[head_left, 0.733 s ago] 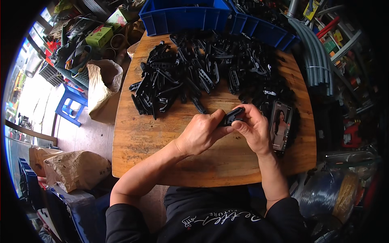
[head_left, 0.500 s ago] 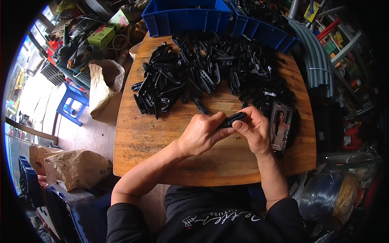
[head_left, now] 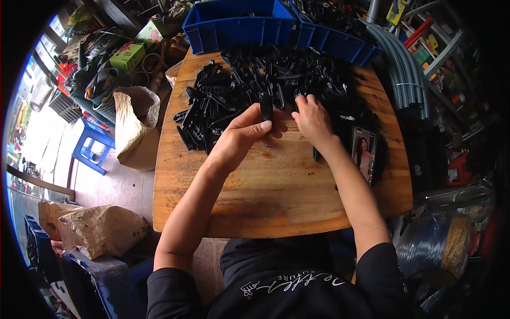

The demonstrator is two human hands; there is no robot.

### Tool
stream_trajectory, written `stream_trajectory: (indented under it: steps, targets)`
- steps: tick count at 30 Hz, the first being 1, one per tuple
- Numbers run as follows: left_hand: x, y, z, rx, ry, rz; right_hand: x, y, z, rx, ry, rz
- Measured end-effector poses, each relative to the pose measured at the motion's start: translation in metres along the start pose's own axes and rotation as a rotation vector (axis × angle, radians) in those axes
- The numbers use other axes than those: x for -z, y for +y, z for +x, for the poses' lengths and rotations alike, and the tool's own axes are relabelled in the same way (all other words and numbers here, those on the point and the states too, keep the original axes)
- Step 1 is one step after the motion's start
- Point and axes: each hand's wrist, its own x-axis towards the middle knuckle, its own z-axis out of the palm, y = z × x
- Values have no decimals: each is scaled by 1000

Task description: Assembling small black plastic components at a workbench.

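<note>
Left hand [head_left: 241, 139] is pinched on a slim black plastic clip [head_left: 266, 108] held upright above the round wooden desk [head_left: 276, 196], right hand [head_left: 312, 119] fingers loose in the far pile [head_left: 249, 90]; looks light, stiff, easiest grabbed mid-length.

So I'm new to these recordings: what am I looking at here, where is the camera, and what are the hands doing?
There is no machine here. A person wears a wide fisheye camera on the head, looking down, so straight edges curve and both forearms enter from below. The surface is a wooden table. Across its far half lies a heap of black plastic parts, with blue bins beyond. A phone lies at the right with its screen lit. The left hand pinches one upright black part between thumb and fingers. The right hand reaches into the heap, fingers among the pieces; whether it grips one cannot be told.
</note>
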Motion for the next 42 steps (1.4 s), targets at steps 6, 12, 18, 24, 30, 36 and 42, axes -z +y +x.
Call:
stream_trajectory:
  steps: [6, 12, 18, 24, 30, 36, 42]
  targets:
    - [13, -9, -3, -6, 53, -65, 44, -49, -48, 26, -98, 500]
    - [6, 1, -5, -10, 156, 182, 56, 24, -55, 16, 76, 83]
    - [5, -9, -4, 65, 180, 128, 27, 23, -60, 42, -2, -125]
    - [5, -6, -8, 127, 164, 180, 38, 10, -58, 58, 85, 38]
    - [8, -6, -5, 76, 213, 237, 31, 3, -59, 146, 142, 104]
    - [8, -22, -2, 129, 248, 397, 25, -20, -60, 286, -62, 173]
    - [10, -30, 1, -225, 283, 992, 29, -20, -59, 264, 24, 298]
